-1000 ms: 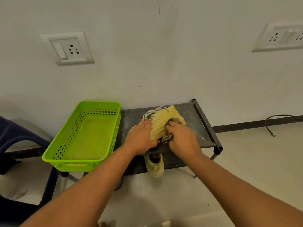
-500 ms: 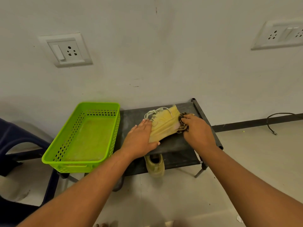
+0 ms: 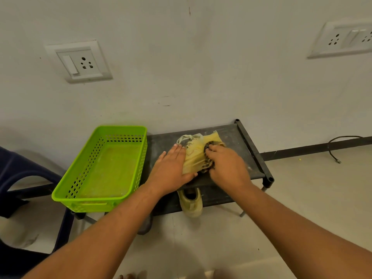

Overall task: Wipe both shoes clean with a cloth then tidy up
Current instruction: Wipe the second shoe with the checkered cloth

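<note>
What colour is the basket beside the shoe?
The basket is bright green, seen in the head view.

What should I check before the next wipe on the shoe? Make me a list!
1. Left hand pressing flat on the yellow shoe to steady it: ok.
2. Right hand gripping the patterned cloth: ok.
3. Cloth touching the shoe: ok.
4. Shoe lying fully on the black rack: ok.
5. Shoe clean all over: cannot tell.
6. Second shoe on the lower shelf wiped: cannot tell.
</note>
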